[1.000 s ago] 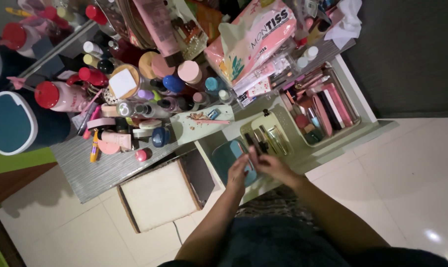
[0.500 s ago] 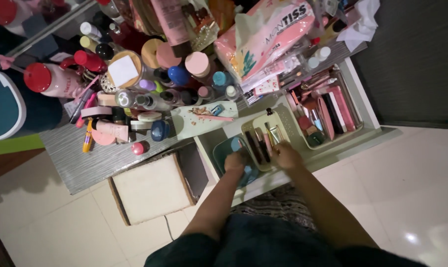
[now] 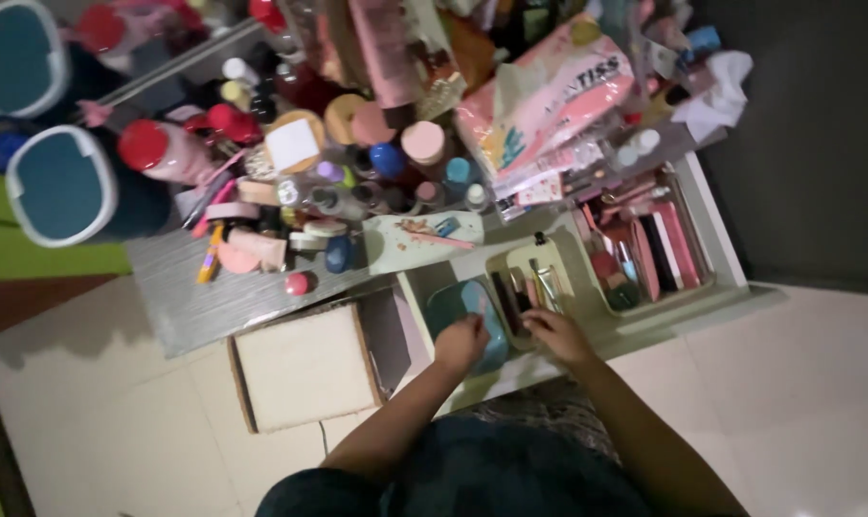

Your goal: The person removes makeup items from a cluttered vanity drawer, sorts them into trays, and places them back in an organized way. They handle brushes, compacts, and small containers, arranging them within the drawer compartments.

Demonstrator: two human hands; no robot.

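A grey wood-grain dressing table [image 3: 223,302] crowded with bottles and jars fills the upper part of the view, a cream square stool [image 3: 304,366] standing below it. Its open white drawer [image 3: 644,311] holds a small teal plastic tray [image 3: 462,302] beside a pale-yellow compartment of slim dark cosmetic sticks [image 3: 525,287]. The left hand [image 3: 462,343] rests curled on the teal tray's near edge; whether it grips anything cannot be told. The right hand [image 3: 558,337] lies at the foot of the cosmetic sticks, fingers bent, touching them; its grasp is unclear.
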